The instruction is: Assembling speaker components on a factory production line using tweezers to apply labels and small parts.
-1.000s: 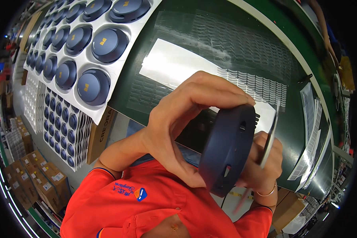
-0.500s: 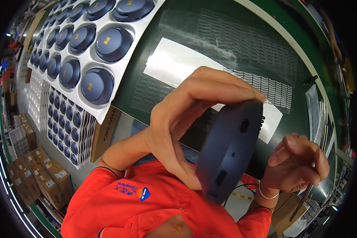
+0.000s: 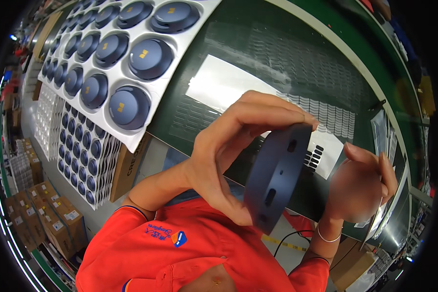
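Observation:
My left hand (image 3: 228, 141) is closed round a dark blue round housing (image 3: 280, 177), fingers over its upper edge and thumb at its lower edge. Turned on its edge, the housing shows a rim with slots and small holes. To the right, my right hand (image 3: 357, 187) stands apart from it with its fingers apart. A blur covers that palm; I see nothing held there. Beyond the housing, a white sheet (image 3: 231, 80) with small dark oval stickers (image 3: 315, 158) near its right end lies on the dark green table (image 3: 190, 129).
At the upper left, a white moulded tray (image 3: 168, 92) carries several similar blue housings (image 3: 129, 108). Clear sheets (image 3: 297, 58) with oval cut-outs lie farther back on the table. Below the tray are stacked trays (image 3: 80, 151) of housings and cardboard boxes (image 3: 61, 214).
The view has shifted slightly. The housing, still in my left hand, has turned a little more edge-on. My right hand has turned and lifted slightly, and the dark stickers show more beside the housing.

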### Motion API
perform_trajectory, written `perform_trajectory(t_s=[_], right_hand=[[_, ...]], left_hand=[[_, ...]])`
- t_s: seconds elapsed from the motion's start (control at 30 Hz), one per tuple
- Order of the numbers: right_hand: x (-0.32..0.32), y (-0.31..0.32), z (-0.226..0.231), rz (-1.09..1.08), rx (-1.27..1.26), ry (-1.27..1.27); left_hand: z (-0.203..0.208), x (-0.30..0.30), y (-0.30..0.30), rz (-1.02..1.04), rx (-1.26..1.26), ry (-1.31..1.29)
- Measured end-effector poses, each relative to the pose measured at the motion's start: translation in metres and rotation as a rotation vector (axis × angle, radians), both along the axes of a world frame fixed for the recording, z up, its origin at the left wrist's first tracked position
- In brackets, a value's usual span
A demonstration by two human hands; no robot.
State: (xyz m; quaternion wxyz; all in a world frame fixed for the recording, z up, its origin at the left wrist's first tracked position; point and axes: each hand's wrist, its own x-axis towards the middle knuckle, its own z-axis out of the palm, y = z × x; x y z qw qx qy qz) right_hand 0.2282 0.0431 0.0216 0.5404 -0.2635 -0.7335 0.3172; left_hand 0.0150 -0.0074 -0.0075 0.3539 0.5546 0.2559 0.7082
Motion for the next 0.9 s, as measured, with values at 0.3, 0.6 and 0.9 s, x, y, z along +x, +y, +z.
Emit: perform_trajectory(t_s=[0.3, 0.6, 0.9], right_hand=[[0.012, -0.016, 0.0, -0.371, 0.011, -0.084], [-0.004, 0.022, 0.004, -0.287, -0.019, -0.003], [-0.023, 0.03, 0.001, -0.402, -0.074, -0.021]], left_hand=[[0.052, -0.121, -0.071, -0.011, 0.039, 0.163], [0.108, -0.479, -0.085, 1.02, -0.495, 1.317], [0.073, -0.594, -0.045, 0.604, -0.868, 1.725]])
